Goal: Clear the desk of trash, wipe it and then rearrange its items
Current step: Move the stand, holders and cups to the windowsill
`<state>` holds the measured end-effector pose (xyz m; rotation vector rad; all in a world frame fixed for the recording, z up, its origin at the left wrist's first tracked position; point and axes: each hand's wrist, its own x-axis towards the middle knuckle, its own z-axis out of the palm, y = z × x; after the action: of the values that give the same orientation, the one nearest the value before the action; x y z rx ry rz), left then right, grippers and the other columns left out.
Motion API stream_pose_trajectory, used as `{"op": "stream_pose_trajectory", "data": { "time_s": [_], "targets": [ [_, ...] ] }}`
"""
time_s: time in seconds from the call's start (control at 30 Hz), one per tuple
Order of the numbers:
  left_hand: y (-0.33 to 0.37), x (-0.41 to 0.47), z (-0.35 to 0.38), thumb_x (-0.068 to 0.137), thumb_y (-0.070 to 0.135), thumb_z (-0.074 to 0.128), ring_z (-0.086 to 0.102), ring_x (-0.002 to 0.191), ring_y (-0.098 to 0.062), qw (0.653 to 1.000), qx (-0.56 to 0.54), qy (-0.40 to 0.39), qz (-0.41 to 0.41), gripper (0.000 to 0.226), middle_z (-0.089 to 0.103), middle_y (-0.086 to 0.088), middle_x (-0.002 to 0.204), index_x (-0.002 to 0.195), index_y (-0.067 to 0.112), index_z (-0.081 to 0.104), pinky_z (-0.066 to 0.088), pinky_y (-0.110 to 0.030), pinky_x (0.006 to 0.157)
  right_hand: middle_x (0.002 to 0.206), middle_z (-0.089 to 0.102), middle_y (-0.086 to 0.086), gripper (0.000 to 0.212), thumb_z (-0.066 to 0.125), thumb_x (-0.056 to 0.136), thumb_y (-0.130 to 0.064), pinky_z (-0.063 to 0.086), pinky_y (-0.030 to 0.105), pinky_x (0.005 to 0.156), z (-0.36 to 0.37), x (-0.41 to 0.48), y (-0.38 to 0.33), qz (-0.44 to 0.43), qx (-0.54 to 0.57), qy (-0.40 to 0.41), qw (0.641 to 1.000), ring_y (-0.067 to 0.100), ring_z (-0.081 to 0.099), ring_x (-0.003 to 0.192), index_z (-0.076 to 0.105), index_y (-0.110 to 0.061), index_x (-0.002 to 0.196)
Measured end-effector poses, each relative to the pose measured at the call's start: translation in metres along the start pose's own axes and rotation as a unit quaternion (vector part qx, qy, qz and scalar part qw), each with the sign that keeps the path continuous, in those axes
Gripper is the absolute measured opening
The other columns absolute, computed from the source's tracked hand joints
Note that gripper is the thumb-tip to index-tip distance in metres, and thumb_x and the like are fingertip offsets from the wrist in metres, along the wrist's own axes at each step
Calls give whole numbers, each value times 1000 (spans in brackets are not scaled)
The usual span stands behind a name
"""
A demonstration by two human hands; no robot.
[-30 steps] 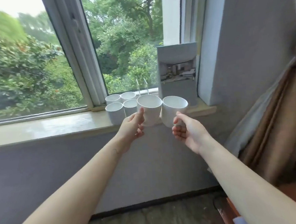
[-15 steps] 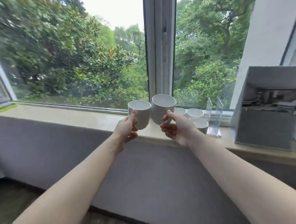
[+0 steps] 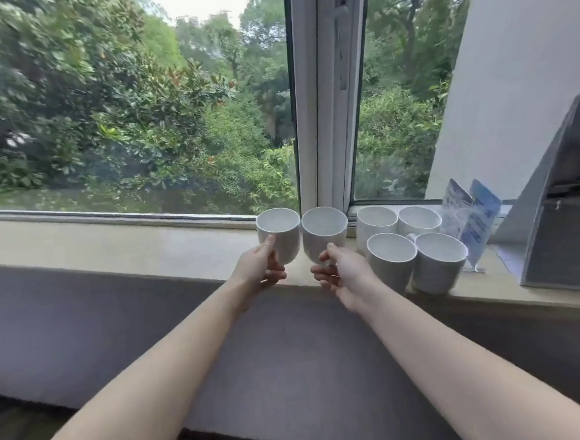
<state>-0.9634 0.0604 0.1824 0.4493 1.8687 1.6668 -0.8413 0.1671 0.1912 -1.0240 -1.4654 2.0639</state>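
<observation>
Gripping left cup [image 3: 278, 236] in left hand [image 3: 258, 269], right cup [image 3: 324, 234] in right hand [image 3: 345, 275]; I should lower both level onto sill [image 3: 129, 243].

Window frame [image 3: 321, 97] w/ trees [image 3: 101, 95] outside; grey wall [image 3: 83, 320] below, dark floor [image 3: 22, 434].

A pale windowsill [image 3: 129, 244] bears four white cups [image 3: 392, 260] clustered just right of the right hand [image 3: 347, 274], then a clear stand [image 3: 470, 221] and a grey box [image 3: 568, 238] farther right.
</observation>
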Motion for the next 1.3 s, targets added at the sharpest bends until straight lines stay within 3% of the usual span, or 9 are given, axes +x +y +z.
{"op": "stream_pose_trajectory", "data": {
  "time_s": [0.33, 0.47, 0.63, 0.77, 1.03, 1.2, 1.3],
  "targets": [
    [-15, 67, -2, 103, 46, 39, 65, 57, -13, 989, 44, -138, -39, 39, 63, -9, 82, 81, 15, 50, 46, -23, 62, 71, 59, 10, 33, 35, 106, -30, 35, 23, 53, 12, 38, 14, 9, -20, 137, 990, 16, 50, 57, 46, -16, 78],
    [-13, 73, 8, 102, 48, 40, 68, 66, -14, 984, 36, -167, -45, 40, 64, -5, 83, 78, 18, 49, 43, -24, 64, 74, 60, 10, 31, 34, 105, -34, 37, 24, 53, 11, 53, 10, -5, -58, 186, 981, 17, 50, 59, 52, -14, 90],
    [-7, 81, 16, 102, 50, 39, 69, 66, -8, 974, 56, -213, -53, 42, 64, -3, 92, 77, 19, 51, 42, -24, 68, 84, 61, 12, 36, 30, 105, -37, 42, 28, 57, 9, 68, 7, 7, -87, 220, 972, 19, 53, 65, 53, -10, 111],
    [-1, 88, 19, 102, 53, 36, 68, 70, -11, 968, 92, -227, -44, 43, 65, -5, 97, 78, 20, 51, 41, -27, 71, 101, 62, 15, 45, 29, 105, -39, 46, 29, 62, 9, 77, 8, 15, -80, 237, 968, 20, 57, 72, 55, -6, 120],
    [8, 100, 14, 104, 51, 29, 63, 68, -13, 961, 147, -233, -35, 40, 64, -7, 99, 85, 22, 48, 40, -28, 73, 110, 65, 14, 46, 28, 104, -41, 42, 29, 58, 18, 89, 6, 17, -60, 248, 967, 22, 62, 72, 55, -9, 122],
    [15, 108, 9, 103, 53, 27, 63, 70, -15, 949, 204, -238, -34, 41, 66, -10, 107, 85, 22, 47, 41, -28, 71, 104, 65, 8, 44, 30, 104, -44, 45, 28, 58, 29, 98, 8, 22, -23, 251, 967, 22, 63, 71, 56, -14, 121],
    [15, 109, 11, 104, 52, 27, 63, 70, -16, 947, 213, -238, -32, 40, 66, -12, 113, 95, 21, 51, 41, -28, 70, 109, 65, 10, 46, 30, 104, -44, 43, 26, 53, 32, 101, 8, 13, -24, 259, 965, 22, 62, 68, 56, -12, 124]
  ]
}}
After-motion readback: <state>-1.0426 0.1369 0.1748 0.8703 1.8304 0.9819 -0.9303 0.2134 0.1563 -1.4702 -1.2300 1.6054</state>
